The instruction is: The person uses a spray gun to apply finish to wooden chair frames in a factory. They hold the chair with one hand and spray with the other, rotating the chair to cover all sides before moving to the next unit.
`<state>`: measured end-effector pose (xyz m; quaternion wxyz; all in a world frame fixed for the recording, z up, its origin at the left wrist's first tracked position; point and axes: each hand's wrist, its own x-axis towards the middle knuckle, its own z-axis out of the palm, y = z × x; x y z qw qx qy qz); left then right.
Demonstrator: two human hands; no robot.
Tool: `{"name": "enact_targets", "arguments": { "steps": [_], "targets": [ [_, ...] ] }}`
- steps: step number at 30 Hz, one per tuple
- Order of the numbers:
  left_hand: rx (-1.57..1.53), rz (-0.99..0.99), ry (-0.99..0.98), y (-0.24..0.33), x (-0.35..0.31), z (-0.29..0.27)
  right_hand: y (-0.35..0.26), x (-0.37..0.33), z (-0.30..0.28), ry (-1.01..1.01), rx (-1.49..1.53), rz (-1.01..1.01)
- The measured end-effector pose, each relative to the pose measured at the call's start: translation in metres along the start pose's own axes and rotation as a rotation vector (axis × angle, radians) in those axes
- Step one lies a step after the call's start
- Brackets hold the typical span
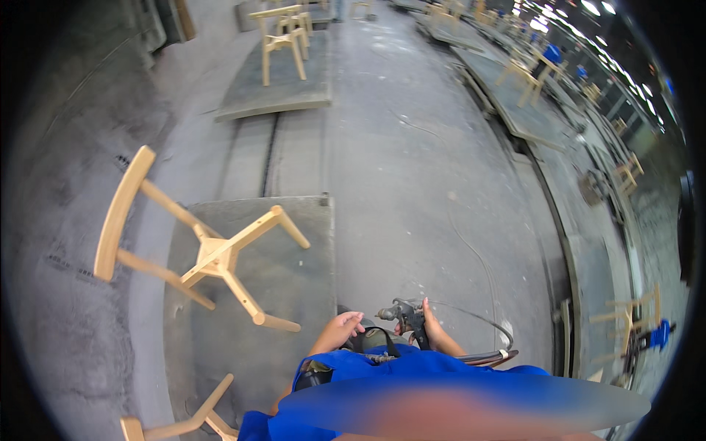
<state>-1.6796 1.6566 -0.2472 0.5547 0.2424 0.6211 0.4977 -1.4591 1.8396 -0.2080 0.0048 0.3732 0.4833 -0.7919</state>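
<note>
My right hand (pixel 435 334) grips a metal spray gun (pixel 407 314), with its nozzle toward the left and a dark hose behind it. My left hand (pixel 343 330) hangs in front of my body, its fingers loosely bent, and nothing shows in it. To the left, a pale wooden chair frame (pixel 219 257) without a seat stands on a grey slab (pixel 294 257). Its curved backrest (pixel 123 213) points away from me. Neither hand touches the chair.
Part of another wooden frame (pixel 195 419) shows at the lower left. Ahead, more chairs (pixel 283 40) stand on a slab (pixel 276 99). A thin hose (pixel 471 250) trails over the floor. On the right are a dark floor track (pixel 553 213), more slabs and people in blue (pixel 658 336).
</note>
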Motion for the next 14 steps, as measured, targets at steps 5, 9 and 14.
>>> {"name": "enact_targets", "arguments": {
  "steps": [5,9,14],
  "targets": [
    [0.018,-0.2,-0.342,-0.004,0.027,0.062,0.035,-0.074,0.001,0.159,0.116,-0.127],
    [0.194,-0.132,-0.436,0.006,0.022,0.11,0.057,-0.126,-0.009,0.288,0.19,-0.162],
    [0.272,-0.144,-0.438,0.007,0.008,0.164,0.091,-0.179,-0.031,0.379,0.297,-0.224]
  ]
}}
